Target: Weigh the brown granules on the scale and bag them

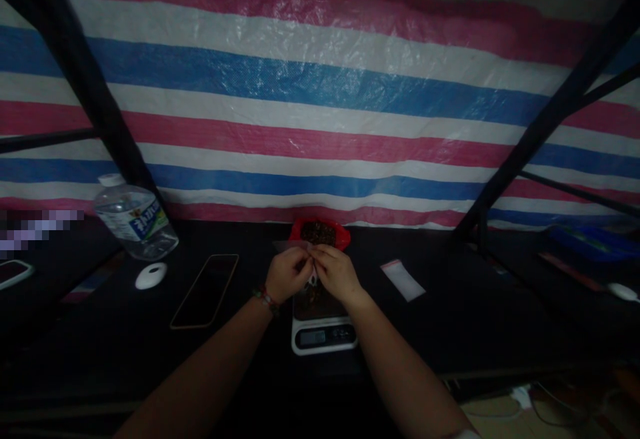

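Over a white digital scale (325, 340), my left hand (289, 272) and my right hand (336, 275) meet with their fingertips pinched together. Between them is a small clear plastic bag (286, 245), its translucent edge showing past my left fingers. On the scale's dark platform, partly hidden below my hands, lie some small brownish pieces (313, 295) too dim to name. Just behind my fingers stands an open red bag (343, 234) full of small dark brown bits (319, 232). Off to the right, a flat zip bag (404, 281) with a red strip lies on the black table.
Left of the scale are a phone (205, 291), a white mouse-shaped object (151, 275) and a large clear bottle (136, 217). Black metal bars slant up on both sides before a striped plastic sheet (310, 92). A blue tray (595, 242) sits far right.
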Demonstrator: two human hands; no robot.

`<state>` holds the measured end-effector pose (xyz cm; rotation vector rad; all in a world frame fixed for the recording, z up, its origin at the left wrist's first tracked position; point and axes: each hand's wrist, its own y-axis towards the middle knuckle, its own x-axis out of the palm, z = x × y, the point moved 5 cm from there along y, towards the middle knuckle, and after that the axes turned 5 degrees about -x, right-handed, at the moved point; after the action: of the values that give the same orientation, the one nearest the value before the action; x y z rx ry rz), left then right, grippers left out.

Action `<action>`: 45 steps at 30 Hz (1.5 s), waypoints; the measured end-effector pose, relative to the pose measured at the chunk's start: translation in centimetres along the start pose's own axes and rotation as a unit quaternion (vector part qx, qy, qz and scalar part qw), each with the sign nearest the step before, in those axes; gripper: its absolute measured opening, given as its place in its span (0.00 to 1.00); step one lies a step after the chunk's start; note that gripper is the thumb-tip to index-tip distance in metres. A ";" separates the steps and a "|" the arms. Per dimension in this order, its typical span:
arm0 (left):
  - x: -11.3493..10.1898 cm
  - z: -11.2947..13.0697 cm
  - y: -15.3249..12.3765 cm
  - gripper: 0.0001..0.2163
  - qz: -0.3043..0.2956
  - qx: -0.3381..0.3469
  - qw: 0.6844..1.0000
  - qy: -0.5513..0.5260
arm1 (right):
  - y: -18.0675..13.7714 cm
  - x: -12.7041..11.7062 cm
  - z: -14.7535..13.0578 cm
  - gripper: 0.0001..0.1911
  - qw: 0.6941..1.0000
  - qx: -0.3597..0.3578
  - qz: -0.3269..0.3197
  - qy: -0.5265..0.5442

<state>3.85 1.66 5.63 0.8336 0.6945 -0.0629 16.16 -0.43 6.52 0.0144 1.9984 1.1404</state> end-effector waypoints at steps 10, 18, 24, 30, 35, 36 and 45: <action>-2.6 1.2 0.6 0.25 0.002 0.128 0.990 0.056 | -0.1 0.3 1.1 0.13 0.997 0.067 -0.032 0.026; -2.1 -0.5 1.0 0.31 -0.068 0.111 0.986 0.101 | 0.3 -0.8 0.6 0.13 0.999 0.039 0.015 0.033; -1.8 -0.8 1.0 0.33 -0.072 0.101 0.985 0.122 | 0.5 -0.6 0.2 0.08 0.998 0.030 -0.008 0.061; -1.5 -0.7 0.8 0.30 -0.119 0.102 0.981 0.111 | 0.4 0.4 0.6 0.04 0.994 0.072 -0.036 0.068; -1.4 -0.3 0.8 0.30 -0.142 0.111 0.980 0.089 | 0.4 0.4 1.0 0.06 0.994 0.086 -0.043 0.060; -1.4 -0.3 0.8 0.30 -0.141 0.114 0.980 0.083 | 0.4 0.3 1.1 0.06 0.993 0.089 -0.042 0.058; -1.6 -0.5 0.8 0.30 -0.156 0.099 0.982 0.038 | 0.4 0.3 0.7 0.16 0.993 0.061 -0.069 0.073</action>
<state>2.64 2.19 6.85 0.9152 0.8964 -0.3896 16.27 0.36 6.44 -0.1461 2.1589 0.9547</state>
